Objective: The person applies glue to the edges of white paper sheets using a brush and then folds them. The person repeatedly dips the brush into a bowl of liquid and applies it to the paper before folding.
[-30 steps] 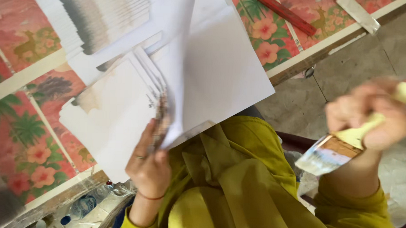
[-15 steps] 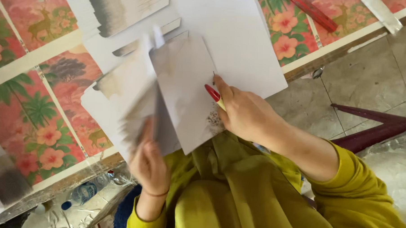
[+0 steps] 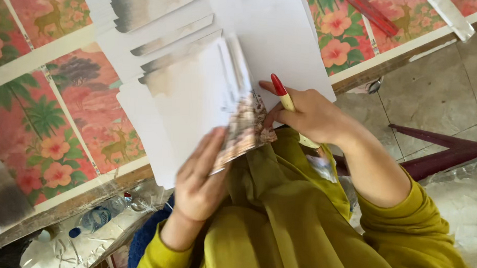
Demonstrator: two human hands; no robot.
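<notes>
My left hand point(image 3: 200, 183) curls around a stack of white paper sheets point(image 3: 197, 103) — thin, flat, stained at the edges — resting on the flowered table point(image 3: 64, 138). My right hand point(image 3: 310, 115) closes on a red-tipped brush point(image 3: 286, 100), fingertips touching the sheets.

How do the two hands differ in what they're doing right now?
The left hand grips the lower edge of a stack of white paper sheets, fingers spread over its stained edges; the right hand holds a red-tipped brush handle and touches the sheets' right side. The left sits nearer the body, the right farther out. Both wear mustard-yellow sleeves.
</notes>
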